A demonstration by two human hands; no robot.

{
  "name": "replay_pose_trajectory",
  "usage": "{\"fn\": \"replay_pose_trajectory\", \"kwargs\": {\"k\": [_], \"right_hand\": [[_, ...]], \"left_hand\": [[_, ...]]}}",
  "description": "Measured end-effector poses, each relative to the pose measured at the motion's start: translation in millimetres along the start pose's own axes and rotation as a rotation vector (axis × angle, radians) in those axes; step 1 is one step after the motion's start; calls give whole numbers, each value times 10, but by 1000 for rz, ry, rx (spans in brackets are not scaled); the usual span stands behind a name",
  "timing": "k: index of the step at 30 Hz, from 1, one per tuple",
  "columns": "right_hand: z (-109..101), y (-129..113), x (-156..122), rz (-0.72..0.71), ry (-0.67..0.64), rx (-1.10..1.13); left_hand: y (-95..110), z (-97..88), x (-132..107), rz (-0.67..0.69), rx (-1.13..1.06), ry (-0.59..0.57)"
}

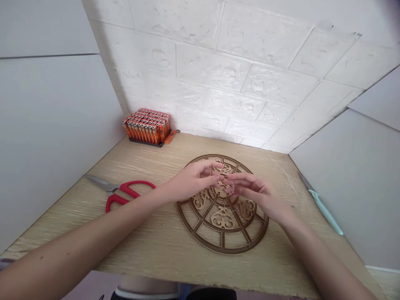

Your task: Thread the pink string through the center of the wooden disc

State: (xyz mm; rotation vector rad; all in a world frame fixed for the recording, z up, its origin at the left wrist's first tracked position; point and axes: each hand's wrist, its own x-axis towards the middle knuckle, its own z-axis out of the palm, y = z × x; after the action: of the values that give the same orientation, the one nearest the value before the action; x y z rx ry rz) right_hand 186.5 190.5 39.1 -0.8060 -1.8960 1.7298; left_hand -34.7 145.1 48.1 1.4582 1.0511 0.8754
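Observation:
Above the middle of a round brown openwork panel (200,225), both hands meet with their fingertips close together. A thin pale cord (233,188) curls in loops around the fingers; whether it is string or wire I cannot tell. My left hand (196,178) is closed, pinching the cord between thumb and fingers. My right hand (254,191) comes from the other side, its fingers also closed on the cord. The panel lies flat on the wooden table and has a ring frame, spokes and scrollwork pieces. Its centre is partly hidden by the hands.
Red-handled scissors (120,191) lie left of the panel, blades pointing left. At the back left stands a tray of orange lighters (145,127), with a loose orange lighter (171,136) beside it. A knife with a mint handle (326,212) rests by the right wall panel.

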Motion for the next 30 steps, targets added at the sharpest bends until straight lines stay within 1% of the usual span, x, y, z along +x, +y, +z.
{"fn": "replay_pose_trajectory", "kwargs": {"k": [3,9,12,15,18,21,25,30], "right_hand": [[13,15,8,-32,21,26],[32,67,11,-94,93,58],[71,68,6,-138,135,102],[122,62,13,-176,162,138],[153,70,28,-210,197,115],[148,87,35,-240,249,71],[130,81,22,-230,295,33],[119,59,21,-189,374,-19]], "left_hand": [[-2,4,-11,29,-15,-18],[-74,18,0,-9,52,-17],[-90,49,-4,-1,68,-54],[-74,93,-13,14,28,-97],[-52,116,-20,19,-1,-121],[-59,100,-18,9,53,-95],[-113,60,-5,-9,88,-97],[-123,51,3,-5,52,-98]]}}
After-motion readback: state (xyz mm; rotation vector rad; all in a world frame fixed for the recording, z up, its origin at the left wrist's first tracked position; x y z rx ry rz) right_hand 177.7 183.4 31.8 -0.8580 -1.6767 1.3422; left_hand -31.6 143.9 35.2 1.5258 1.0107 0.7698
